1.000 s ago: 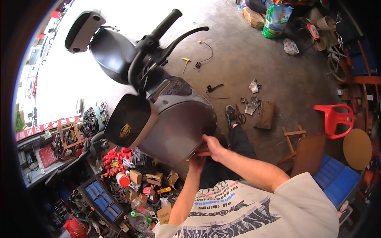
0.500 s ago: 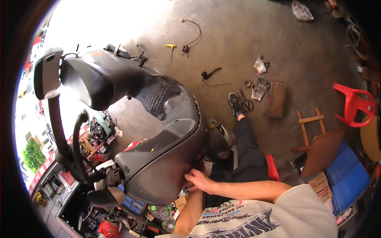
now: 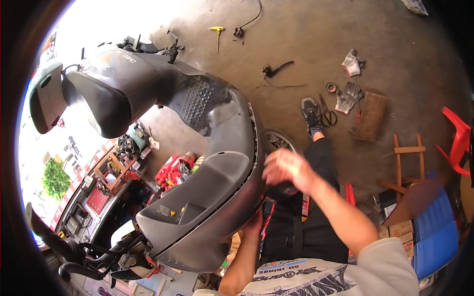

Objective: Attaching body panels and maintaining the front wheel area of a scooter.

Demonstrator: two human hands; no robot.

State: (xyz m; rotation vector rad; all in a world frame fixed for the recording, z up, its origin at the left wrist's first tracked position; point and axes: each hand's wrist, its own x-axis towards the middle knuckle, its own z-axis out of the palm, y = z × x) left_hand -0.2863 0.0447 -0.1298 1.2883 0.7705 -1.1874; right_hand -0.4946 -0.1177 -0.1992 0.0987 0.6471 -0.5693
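A dark grey scooter body (image 3: 207, 251) curves across the view, with a studded footboard (image 3: 195, 106). Beside the body's right edge my right hand (image 3: 287, 170) is raised, blurred, its fingers apart and holding nothing I can see. Behind it part of a wheel (image 3: 276, 140) shows. My left hand (image 3: 251, 227) reaches up beneath the curved panel's lower right side, its fingers hidden. Handlebar parts (image 3: 98, 256) with cables stick out at the lower left.
A yellow T-handle tool (image 3: 217, 30), a loose lever (image 3: 269, 71), gloves (image 3: 345, 101), scissors (image 3: 330, 117) and a wooden block (image 3: 370, 116) lie on the floor. At the right are a red plastic chair (image 3: 456, 130), wooden frames (image 3: 410, 148) and a blue cushion (image 3: 429, 237). Cluttered benches (image 3: 96, 197) stand left.
My view has swung, showing more of the footboard and handlebar end. My right hand has lifted from the panel's lower edge and moved up and right. My left hand remains low by the panel.
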